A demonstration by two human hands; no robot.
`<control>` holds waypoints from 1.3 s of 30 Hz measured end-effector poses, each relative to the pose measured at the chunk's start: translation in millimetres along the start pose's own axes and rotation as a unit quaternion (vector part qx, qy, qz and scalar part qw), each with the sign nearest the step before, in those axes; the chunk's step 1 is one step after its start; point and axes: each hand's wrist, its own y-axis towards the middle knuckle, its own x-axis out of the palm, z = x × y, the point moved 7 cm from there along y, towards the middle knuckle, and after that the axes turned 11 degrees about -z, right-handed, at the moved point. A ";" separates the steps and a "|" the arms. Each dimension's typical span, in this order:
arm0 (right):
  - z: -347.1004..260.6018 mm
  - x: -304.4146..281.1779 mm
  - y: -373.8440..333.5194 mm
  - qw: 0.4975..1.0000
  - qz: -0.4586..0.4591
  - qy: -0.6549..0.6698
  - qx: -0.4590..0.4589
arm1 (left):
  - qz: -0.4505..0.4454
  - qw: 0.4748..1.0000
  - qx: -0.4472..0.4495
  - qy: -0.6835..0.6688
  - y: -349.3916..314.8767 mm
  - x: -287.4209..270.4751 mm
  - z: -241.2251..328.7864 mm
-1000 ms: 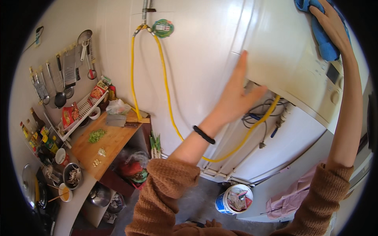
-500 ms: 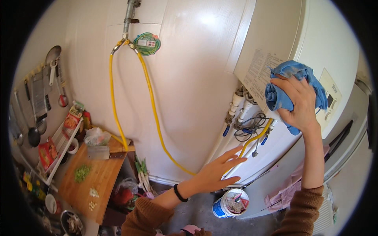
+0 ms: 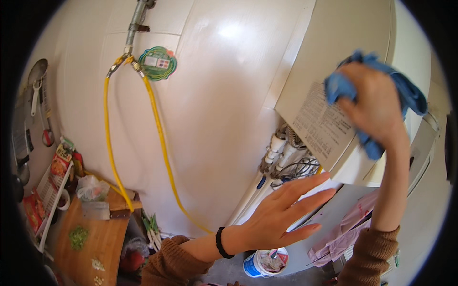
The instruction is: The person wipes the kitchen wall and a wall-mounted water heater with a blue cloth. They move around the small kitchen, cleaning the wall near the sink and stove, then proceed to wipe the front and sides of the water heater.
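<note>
A crumpled blue cloth (image 3: 410, 93) is bunched in my right hand (image 3: 374, 102), whose fingers close around it. That hand presses the cloth against the side of a white wall-mounted water heater (image 3: 343, 43), above a printed label (image 3: 322, 126) on its panel. Some blur covers the hand and cloth. My left hand (image 3: 279, 214), with a black band at the wrist, is held in the air with its fingers stretched out and nothing in them. It hovers below the heater, in front of the pipes (image 3: 276, 150) and dark cables (image 3: 298, 169) there.
Yellow gas hoses (image 3: 162, 138) hang from a metal pipe on the wall. Lower left, a wooden cutting board (image 3: 90, 238) holds chopped greens, white pieces and a cleaver (image 3: 95, 210). A white bucket (image 3: 265, 262) stands on the floor. Utensils (image 3: 38, 86) hang at left.
My right hand has moved with the cloth from the heater's front edge onto its side panel. My left hand has risen toward the right, and the whole view has shifted.
</note>
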 end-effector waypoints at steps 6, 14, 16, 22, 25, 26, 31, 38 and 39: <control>-28.1 19.4 -8.9 0.990 -0.072 0.051 -0.109 | 0.160 0.982 0.094 -0.024 36.7 -24.2 -16.1; 12.8 13.5 41.9 0.973 -0.225 -0.057 -0.008 | 0.056 0.985 0.118 -0.110 18.9 -15.6 -45.0; 73.2 -31.2 58.3 0.948 -0.090 -0.300 0.051 | 0.037 0.982 0.125 -0.137 7.4 -13.0 -48.3; 97.4 11.8 100.6 0.906 -0.104 -0.389 0.128 | 0.005 0.987 0.082 -0.135 -23.3 -53.3 -66.4; 26.8 104.2 81.6 0.953 -0.276 -0.118 0.047 | -0.005 0.992 0.041 -0.115 -50.8 -80.1 -79.4; -1.0 133.6 67.3 0.944 -0.328 -0.039 -0.012 | -0.010 0.993 0.020 -0.115 -59.8 -88.4 -82.4; -54.9 220.5 25.7 0.842 -0.526 0.035 -0.114 | -0.030 0.990 -0.046 -0.131 -97.0 -116.2 -90.9; -87.6 132.8 195.5 0.990 0.021 0.060 -0.123 | -0.020 0.986 -0.159 -0.052 -145.7 -152.5 -107.4; -86.9 115.5 214.4 0.983 0.123 0.049 -0.124 | -0.018 0.983 -0.176 -0.041 -153.9 -154.7 -110.5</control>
